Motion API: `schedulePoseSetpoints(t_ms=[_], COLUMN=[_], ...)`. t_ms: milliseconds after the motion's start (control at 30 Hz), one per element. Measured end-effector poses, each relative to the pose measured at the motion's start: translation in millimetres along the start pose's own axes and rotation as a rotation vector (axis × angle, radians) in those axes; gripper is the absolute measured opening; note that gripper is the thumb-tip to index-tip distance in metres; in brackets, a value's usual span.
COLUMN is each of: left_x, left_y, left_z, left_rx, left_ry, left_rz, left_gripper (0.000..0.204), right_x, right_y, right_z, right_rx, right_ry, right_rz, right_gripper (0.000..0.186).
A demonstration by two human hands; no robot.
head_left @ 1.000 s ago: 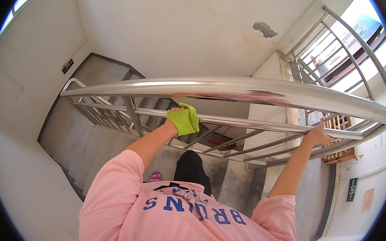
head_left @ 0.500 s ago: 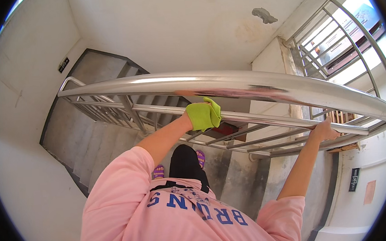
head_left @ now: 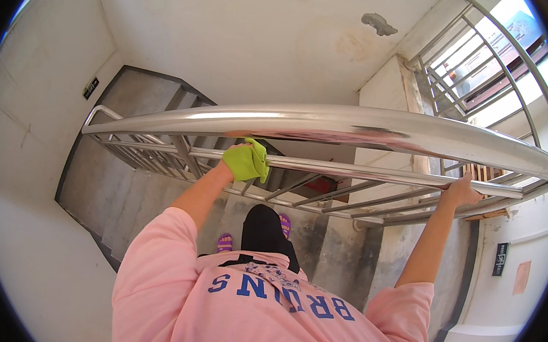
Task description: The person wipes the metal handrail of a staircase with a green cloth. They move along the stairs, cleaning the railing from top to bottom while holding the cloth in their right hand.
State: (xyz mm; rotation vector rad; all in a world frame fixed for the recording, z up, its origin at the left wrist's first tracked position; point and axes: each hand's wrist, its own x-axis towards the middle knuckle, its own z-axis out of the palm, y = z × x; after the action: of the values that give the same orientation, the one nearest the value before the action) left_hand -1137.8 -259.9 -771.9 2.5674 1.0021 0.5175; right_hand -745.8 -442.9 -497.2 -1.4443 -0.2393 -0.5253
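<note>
A lime-green cloth is wrapped over the thinner metal rail just below the thick top handrail. My left hand is closed round that rail with the cloth in its grip; the cloth hides most of the fingers. Farther right, my right hand grips the same thin rail near its right end, its fingers curled around it and partly out of sight. Both rails are shiny stainless steel and run across in front of me.
Slanting metal bars hang below the rails. Concrete steps go down at the left to a landing. A barred window is at the upper right. My feet in purple sandals stand on the stairs.
My left hand and the green cloth have slid left along the thin rail. My right hand has stayed at the same place on it.
</note>
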Motion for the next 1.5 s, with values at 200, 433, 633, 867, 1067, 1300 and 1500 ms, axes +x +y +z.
schedulePoseSetpoints(t_ms=[200,433,633,867,1067,1300,1500], left_x=[-7.1,-17.6,-28.3,-34.9,-53.1,-50.2,-60.8], left_y=[-8.9,-29.2,-51.8,-39.4,-111.7,-103.3,-82.7], left_z=[-9.8,-9.3,-10.3,-54.9,-9.9,-6.8,7.6], left_rx=[-0.017,-0.052,0.099,0.168,0.344,0.365,0.335], left_ry=[-0.052,0.019,-0.049,-0.338,-0.243,-0.257,-0.057], left_rz=[-0.034,-0.029,-0.090,-0.283,-0.233,-0.299,-0.360], left_gripper=[0.029,0.027,0.031,0.037,0.039,0.033,0.049], right_x=[21.9,12.4,16.5,16.2,21.2,3.8,16.3], right_y=[23.8,11.3,15.8,18.4,20.4,4.9,17.9], right_z=[-2.2,1.4,1.3,-2.2,-0.9,1.0,-2.0], right_rx=[0.066,-0.013,-0.017,0.000,-0.008,-0.003,-0.096], right_ry=[-0.031,-0.005,0.016,-0.014,-0.027,-0.057,-0.017], right_rz=[-0.085,-0.087,-0.052,-0.126,-0.144,-0.103,-0.227], right_gripper=[0.053,0.054,0.054,0.054,0.054,0.055,0.058])
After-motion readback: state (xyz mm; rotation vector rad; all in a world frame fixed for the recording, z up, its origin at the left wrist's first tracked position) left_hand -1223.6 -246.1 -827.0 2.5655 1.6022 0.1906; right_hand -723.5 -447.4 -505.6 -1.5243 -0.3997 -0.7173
